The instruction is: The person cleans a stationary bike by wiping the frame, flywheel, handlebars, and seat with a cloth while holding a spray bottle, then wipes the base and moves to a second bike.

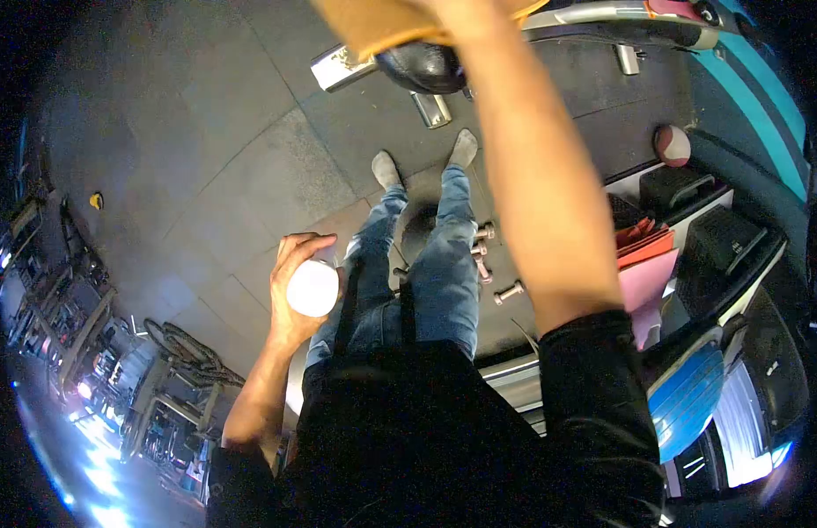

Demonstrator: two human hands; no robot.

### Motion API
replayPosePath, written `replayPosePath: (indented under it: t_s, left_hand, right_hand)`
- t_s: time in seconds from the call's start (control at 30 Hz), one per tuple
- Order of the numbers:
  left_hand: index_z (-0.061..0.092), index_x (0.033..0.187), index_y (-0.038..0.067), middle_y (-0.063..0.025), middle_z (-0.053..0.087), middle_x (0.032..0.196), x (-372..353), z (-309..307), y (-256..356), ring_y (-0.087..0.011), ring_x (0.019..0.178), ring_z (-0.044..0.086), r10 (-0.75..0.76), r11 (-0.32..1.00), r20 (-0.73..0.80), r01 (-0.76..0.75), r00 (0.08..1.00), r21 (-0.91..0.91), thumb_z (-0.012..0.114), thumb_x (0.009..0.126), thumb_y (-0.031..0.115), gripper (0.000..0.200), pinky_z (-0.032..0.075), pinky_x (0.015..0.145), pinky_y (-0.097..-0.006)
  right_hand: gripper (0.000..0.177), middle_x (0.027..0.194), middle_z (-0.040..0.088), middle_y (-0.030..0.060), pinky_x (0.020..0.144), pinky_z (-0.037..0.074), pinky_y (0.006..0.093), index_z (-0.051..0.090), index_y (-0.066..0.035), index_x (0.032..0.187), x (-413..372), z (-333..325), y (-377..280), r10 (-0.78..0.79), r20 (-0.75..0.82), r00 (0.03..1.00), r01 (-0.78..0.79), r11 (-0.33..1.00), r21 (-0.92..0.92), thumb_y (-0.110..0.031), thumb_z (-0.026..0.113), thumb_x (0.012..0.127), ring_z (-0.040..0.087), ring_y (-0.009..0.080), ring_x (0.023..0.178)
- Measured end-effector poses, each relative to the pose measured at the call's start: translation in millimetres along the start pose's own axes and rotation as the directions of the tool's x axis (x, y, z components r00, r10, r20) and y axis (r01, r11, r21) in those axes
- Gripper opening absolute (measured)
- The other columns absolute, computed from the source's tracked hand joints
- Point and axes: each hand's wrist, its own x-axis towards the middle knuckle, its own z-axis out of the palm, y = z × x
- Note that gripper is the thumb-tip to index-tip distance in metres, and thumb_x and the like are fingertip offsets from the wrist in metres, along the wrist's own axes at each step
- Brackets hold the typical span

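My left hand is closed around a white container with a round top, held in front of my left thigh. What kind of container it is, I cannot make out. My right arm reaches far forward, blurred by motion. At the top edge my right hand is on a yellow-brown cloth, its fingers cut off by the frame. The cloth lies over or just above a black rounded pad on a piece of gym equipment with a silver frame.
Several small dumbbells lie on the tiled floor by my right leg. To the right are a ball, black step platforms, a pink mat and a blue ball. A thick rope lies left.
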Motion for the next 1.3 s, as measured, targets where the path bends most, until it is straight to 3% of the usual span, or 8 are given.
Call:
replayPosePath:
  t_s: [0.1, 0.3, 0.37, 0.4, 0.53, 0.7, 0.8, 1.3]
  left_hand:
    - [0.064, 0.109, 0.006, -0.0135, 0.060, 0.104, 7, 9, 9, -0.0294, 0.098, 0.057, -0.017, 1.000, 0.003, 0.017, 1.000, 0.013, 0.074, 0.065, -0.001, 0.045, 0.046, 0.085, -0.0370]
    - [0.064, 0.109, 0.006, -0.0137, 0.061, 0.105, 21, 10, 22, -0.0294, 0.100, 0.057, 0.008, 0.999, 0.014, -0.009, 1.000, 0.032, 0.073, 0.065, -0.001, 0.045, 0.046, 0.087, -0.0376]
    - [0.065, 0.108, 0.005, -0.0137, 0.061, 0.105, 24, 11, 25, -0.0293, 0.101, 0.056, 0.008, 1.000, -0.004, -0.008, 1.000, 0.005, 0.072, 0.065, -0.002, 0.044, 0.046, 0.087, -0.0379]
    - [0.065, 0.107, 0.005, -0.0135, 0.062, 0.105, 25, 12, 25, -0.0293, 0.101, 0.056, 0.007, 1.000, -0.008, -0.007, 1.000, 0.006, 0.072, 0.065, -0.002, 0.044, 0.046, 0.086, -0.0379]
    - [0.065, 0.106, 0.005, -0.0132, 0.062, 0.103, 30, 2, 16, -0.0291, 0.101, 0.056, -0.044, 0.999, -0.024, 0.044, 0.999, -0.022, 0.072, 0.064, -0.002, 0.043, 0.046, 0.086, -0.0380]
    - [0.066, 0.105, 0.005, -0.0132, 0.061, 0.102, 30, 2, 15, -0.0292, 0.100, 0.057, -0.077, 0.996, -0.012, 0.076, 0.997, -0.052, 0.072, 0.064, -0.002, 0.042, 0.046, 0.086, -0.0381]
    - [0.066, 0.105, 0.004, -0.0131, 0.061, 0.102, 30, 3, 12, -0.0291, 0.100, 0.057, -0.065, 0.996, -0.015, 0.064, 0.998, -0.069, 0.072, 0.064, -0.002, 0.042, 0.046, 0.086, -0.0377]
    - [0.065, 0.107, 0.005, -0.0118, 0.062, 0.105, 21, 0, 11, -0.0290, 0.101, 0.055, -0.013, 0.999, -0.018, 0.012, 1.000, -0.050, 0.071, 0.063, -0.001, 0.045, 0.045, 0.088, -0.0366]
  right_hand:
    - [0.057, 0.147, 0.037, 0.0195, 0.105, 0.021, 0.0673, 0.042, -0.008, 0.142, -45, 17, -16, -0.167, -0.091, 0.982, 0.146, 0.969, -0.201, -0.039, 0.045, 0.093, 0.030, 0.0459, 0.135]
    - [0.072, 0.154, 0.021, 0.0217, 0.101, 0.018, 0.0729, 0.037, -0.009, 0.145, -95, 69, -6, -0.348, -0.254, 0.903, 0.265, 0.913, -0.310, -0.044, 0.059, 0.086, 0.017, 0.0497, 0.139]
    - [0.051, 0.153, 0.029, 0.0118, 0.099, 0.020, 0.0726, 0.042, -0.026, 0.143, -109, 80, 9, -0.338, -0.342, 0.877, 0.339, 0.939, -0.061, -0.023, 0.050, 0.092, 0.023, 0.0461, 0.139]
    - [0.076, 0.153, 0.027, 0.0141, 0.097, 0.017, 0.0780, 0.049, -0.033, 0.137, -107, 86, 12, -0.377, -0.403, 0.834, 0.365, 0.925, -0.108, -0.039, 0.077, 0.067, 0.018, 0.0537, 0.137]
    - [0.085, 0.153, 0.023, 0.0208, 0.097, 0.015, 0.0787, 0.045, -0.026, 0.141, -109, 96, 11, -0.255, -0.450, 0.856, 0.347, 0.928, 0.134, -0.045, 0.079, 0.065, 0.009, 0.0567, 0.137]
    - [0.073, 0.150, 0.027, 0.0238, 0.104, 0.025, 0.0687, 0.046, -0.016, 0.140, -101, 56, 6, -0.072, -0.387, 0.919, 0.130, 0.983, 0.127, -0.047, 0.071, 0.079, 0.019, 0.0517, 0.137]
    - [0.110, 0.156, 0.001, 0.0253, 0.102, 0.008, 0.0756, 0.025, -0.012, 0.150, -93, 33, 10, -0.062, -0.116, 0.991, 0.079, 0.987, 0.140, -0.064, 0.073, 0.066, -0.003, 0.0511, 0.141]
    - [0.085, 0.135, 0.048, 0.0231, 0.108, 0.012, 0.0656, 0.050, -0.001, 0.133, -16, 5, -23, -0.082, 0.073, 0.994, 0.094, 0.979, -0.180, -0.066, 0.055, 0.079, 0.033, 0.0427, 0.134]
